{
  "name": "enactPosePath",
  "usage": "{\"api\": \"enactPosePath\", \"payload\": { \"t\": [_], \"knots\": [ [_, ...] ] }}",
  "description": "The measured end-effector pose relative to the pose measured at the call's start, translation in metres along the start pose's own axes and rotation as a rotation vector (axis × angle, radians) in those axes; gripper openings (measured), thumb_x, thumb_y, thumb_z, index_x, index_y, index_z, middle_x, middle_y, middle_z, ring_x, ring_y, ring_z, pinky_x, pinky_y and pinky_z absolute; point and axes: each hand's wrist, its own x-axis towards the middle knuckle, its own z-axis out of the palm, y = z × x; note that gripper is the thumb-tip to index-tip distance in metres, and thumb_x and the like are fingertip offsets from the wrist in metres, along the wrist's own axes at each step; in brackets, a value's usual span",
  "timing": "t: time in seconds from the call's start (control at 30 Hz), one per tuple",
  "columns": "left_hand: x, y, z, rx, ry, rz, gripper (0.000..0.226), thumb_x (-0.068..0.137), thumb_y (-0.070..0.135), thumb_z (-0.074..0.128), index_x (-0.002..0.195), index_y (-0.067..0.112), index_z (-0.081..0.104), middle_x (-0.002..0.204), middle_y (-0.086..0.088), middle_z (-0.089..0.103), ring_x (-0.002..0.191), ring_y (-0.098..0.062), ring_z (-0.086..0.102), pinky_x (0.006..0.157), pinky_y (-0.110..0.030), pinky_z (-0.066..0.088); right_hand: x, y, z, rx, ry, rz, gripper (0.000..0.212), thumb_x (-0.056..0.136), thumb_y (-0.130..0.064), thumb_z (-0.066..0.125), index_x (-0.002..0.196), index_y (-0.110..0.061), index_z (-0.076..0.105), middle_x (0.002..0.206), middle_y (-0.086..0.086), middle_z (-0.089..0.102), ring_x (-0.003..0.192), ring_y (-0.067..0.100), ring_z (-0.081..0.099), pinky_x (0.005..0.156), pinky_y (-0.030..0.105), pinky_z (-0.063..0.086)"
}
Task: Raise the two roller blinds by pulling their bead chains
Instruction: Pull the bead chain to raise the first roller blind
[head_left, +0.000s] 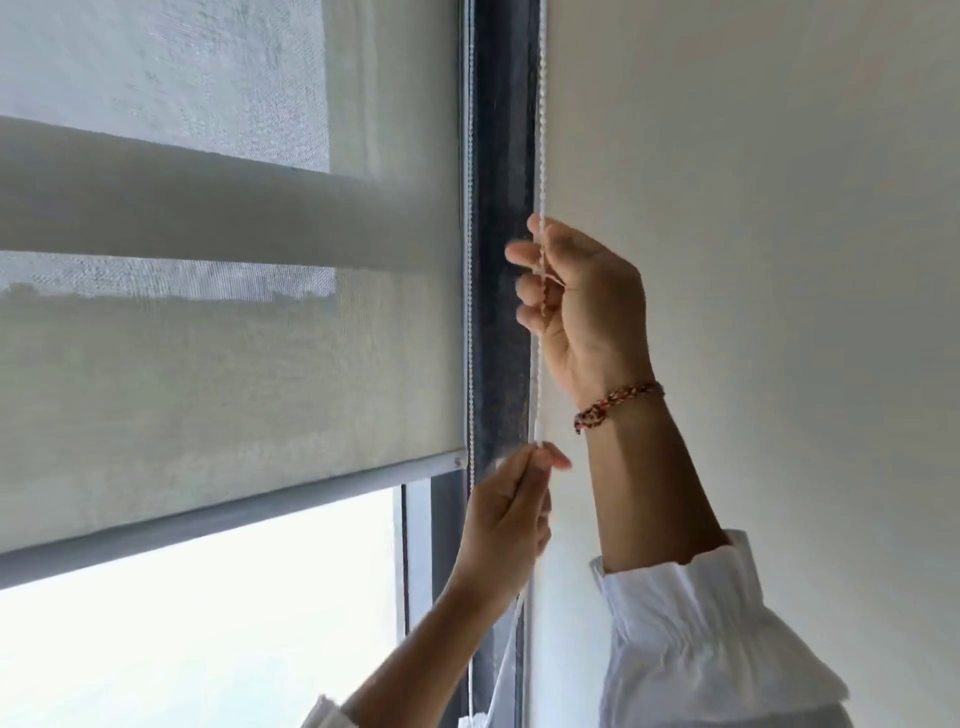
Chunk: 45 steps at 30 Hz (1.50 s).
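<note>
A grey mesh roller blind (234, 374) covers the upper window, its bottom bar (218, 519) slanting across the lower left. A second bar or roll (156, 202) shows behind it higher up. A white bead chain (540, 130) hangs beside the wall, and another chain (470, 260) runs along the blind's right edge. My right hand (582, 312) is raised with fingers curled around the white bead chain. Below it, my left hand (511, 519) pinches the same chain between fingertips.
A dark window frame post (501, 156) stands between the blind and the plain white wall (753, 208). Bright bare glass (208, 649) shows under the blind. My right wrist wears a braided bracelet (618, 405) above a white sleeve (701, 634).
</note>
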Motion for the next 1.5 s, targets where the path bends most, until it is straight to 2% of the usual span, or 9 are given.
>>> {"api": "enactPosePath", "payload": {
  "t": [0.07, 0.23, 0.33, 0.43, 0.63, 0.9, 1.03, 1.27, 1.5],
  "knots": [
    [-0.003, -0.003, -0.002, 0.028, -0.003, -0.02, 0.03, 0.089, 0.027, 0.042, 0.068, 0.03, 0.063, 0.042, 0.013, 0.026, 0.037, 0.0, 0.017, 0.035, -0.012, 0.017, -0.005, 0.008, 0.0, -0.048, 0.034, -0.034, 0.018, 0.095, -0.013, 0.046, 0.091, -0.011, 0.064, 0.058, 0.0, 0.043, 0.036, 0.003, 0.029, 0.034, 0.015, 0.022],
    [0.005, 0.003, -0.012, 0.058, -0.089, -0.073, 0.048, 0.096, 0.027, 0.034, 0.058, 0.035, 0.062, 0.042, 0.01, 0.035, 0.038, -0.003, 0.027, 0.038, -0.015, 0.026, -0.012, 0.013, 0.001, -0.085, 0.058, -0.23, 0.02, 0.094, -0.014, 0.047, 0.086, -0.012, 0.066, 0.053, -0.001, 0.03, 0.039, 0.006, 0.022, 0.035, 0.017, 0.02],
    [0.02, 0.018, -0.019, 0.059, -0.037, -0.064, 0.045, 0.084, 0.038, 0.028, 0.068, 0.026, 0.069, 0.059, 0.006, 0.064, 0.058, -0.011, 0.059, 0.065, -0.031, 0.051, -0.014, 0.018, 0.001, -0.131, 0.086, -0.308, 0.02, 0.094, -0.018, 0.048, 0.087, -0.018, 0.067, 0.046, -0.012, 0.034, 0.04, 0.006, 0.024, 0.04, 0.021, 0.022],
    [0.044, 0.048, -0.016, 0.034, 0.016, -0.026, 0.046, 0.091, 0.045, 0.029, 0.095, 0.019, 0.066, 0.088, -0.001, 0.071, 0.085, -0.014, 0.065, 0.085, -0.036, 0.048, -0.021, 0.023, 0.003, -0.222, 0.125, -0.388, 0.02, 0.093, -0.019, 0.049, 0.088, -0.021, 0.068, 0.044, -0.016, 0.042, 0.045, 0.004, 0.034, 0.048, 0.025, 0.03],
    [0.079, 0.118, 0.001, 0.002, -0.06, 0.111, 0.032, 0.099, 0.026, 0.034, 0.104, 0.012, 0.062, 0.095, -0.004, 0.072, 0.088, -0.017, 0.069, 0.083, -0.031, 0.053, -0.042, 0.057, -0.013, -0.271, 0.137, -0.394, 0.023, 0.088, -0.031, 0.05, 0.09, -0.018, 0.068, 0.046, -0.016, 0.046, 0.048, 0.012, 0.034, 0.053, 0.036, 0.03],
    [0.083, 0.133, 0.01, -0.115, -0.123, 0.04, 0.023, 0.098, 0.022, 0.037, 0.11, 0.015, 0.055, 0.094, -0.001, 0.068, 0.073, -0.012, 0.069, 0.061, -0.025, 0.058, -0.082, 0.107, -0.035, -0.371, 0.206, -0.437, 0.031, 0.087, -0.036, 0.048, 0.096, -0.015, 0.07, 0.055, -0.023, 0.056, 0.054, -0.007, 0.049, 0.062, 0.013, 0.038],
    [0.085, 0.117, 0.016, -0.039, 0.059, 0.1, 0.024, 0.098, 0.025, 0.039, 0.098, 0.018, 0.061, 0.046, 0.011, 0.045, 0.034, 0.0, 0.031, 0.031, -0.013, 0.024, -0.098, 0.132, -0.042, -0.428, 0.208, -0.469, 0.044, 0.091, -0.041, 0.045, 0.094, -0.005, 0.07, 0.055, -0.031, 0.049, 0.057, -0.014, 0.047, 0.06, 0.005, 0.036],
    [0.08, 0.082, 0.006, 0.172, 0.189, 0.335, 0.031, 0.098, 0.021, 0.038, 0.076, 0.025, 0.06, 0.037, 0.013, 0.031, 0.032, -0.003, 0.024, 0.037, -0.015, 0.02, -0.091, 0.135, -0.056, -0.447, 0.109, -0.233, 0.035, 0.083, -0.047, 0.048, 0.078, -0.021, 0.072, 0.052, -0.02, 0.057, 0.054, 0.002, 0.054, 0.058, 0.017, 0.041],
    [0.074, 0.067, 0.005, 0.243, 0.163, 0.379, 0.028, 0.095, 0.025, 0.038, 0.073, 0.028, 0.055, 0.039, 0.012, 0.041, 0.036, -0.001, 0.032, 0.04, -0.015, 0.025, -0.027, 0.053, -0.033, -0.125, 0.228, -0.256, 0.027, 0.091, -0.035, 0.042, 0.093, -0.023, 0.067, 0.097, -0.002, 0.07, 0.096, 0.012, 0.067, 0.085, 0.028, 0.051]
  ]
}}
